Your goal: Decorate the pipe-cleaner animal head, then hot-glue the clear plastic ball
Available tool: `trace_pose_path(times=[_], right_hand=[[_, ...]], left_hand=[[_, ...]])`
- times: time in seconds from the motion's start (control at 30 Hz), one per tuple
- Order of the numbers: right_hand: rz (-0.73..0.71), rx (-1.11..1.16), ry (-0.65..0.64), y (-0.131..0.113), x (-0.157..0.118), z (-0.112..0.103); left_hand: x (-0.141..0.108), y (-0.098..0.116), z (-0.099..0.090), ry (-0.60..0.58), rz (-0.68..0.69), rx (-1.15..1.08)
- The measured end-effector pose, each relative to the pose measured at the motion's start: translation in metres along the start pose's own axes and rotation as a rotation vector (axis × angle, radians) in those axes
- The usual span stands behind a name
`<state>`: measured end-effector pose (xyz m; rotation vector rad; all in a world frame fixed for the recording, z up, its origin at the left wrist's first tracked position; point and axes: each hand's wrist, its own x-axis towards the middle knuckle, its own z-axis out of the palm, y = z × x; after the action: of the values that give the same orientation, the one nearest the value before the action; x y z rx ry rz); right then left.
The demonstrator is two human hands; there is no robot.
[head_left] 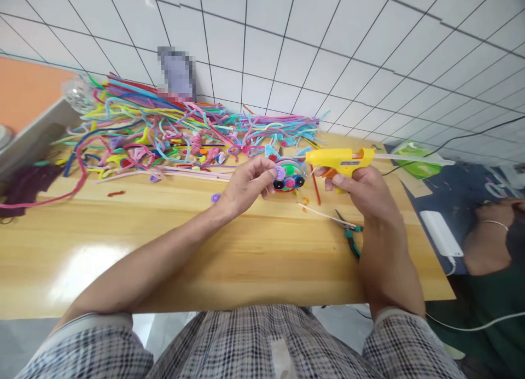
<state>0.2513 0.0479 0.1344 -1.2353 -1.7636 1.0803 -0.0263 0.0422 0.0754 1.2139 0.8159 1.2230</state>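
White tiles (262,56) border the wooden table (205,258); right fingers (338,182) grip a glue gun (344,159), left fingers (266,176) pinch purple coil (279,173).

Head view: the left hand (255,181) grips a colourful coiled pipe-cleaner piece (290,172) with black discs at its lower edge, and the right hand (356,183) holds a yellow glue gun (341,159), its nozzle directed toward the piece. Behind them, many multicoloured pipe cleaners (164,119) lie heaped on the wooden table (229,264) along a tiled wall (328,51); green-handled pliers (350,241) lie near the right forearm.
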Motion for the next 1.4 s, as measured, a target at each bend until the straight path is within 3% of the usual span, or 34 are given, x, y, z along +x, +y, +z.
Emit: trace_pose_path(times=[0.6, 1.4], right_hand=[[0.043, -0.166, -0.003, -0.001, 0.0, 0.003], [0.056, -0.14, 0.023, 0.001, 0.003, 0.009]], left_hand=[[-0.002, 0.006, 0.0, 0.083, -0.066, -0.129], [-0.001, 0.005, 0.0, 0.103, -0.069, -0.137]])
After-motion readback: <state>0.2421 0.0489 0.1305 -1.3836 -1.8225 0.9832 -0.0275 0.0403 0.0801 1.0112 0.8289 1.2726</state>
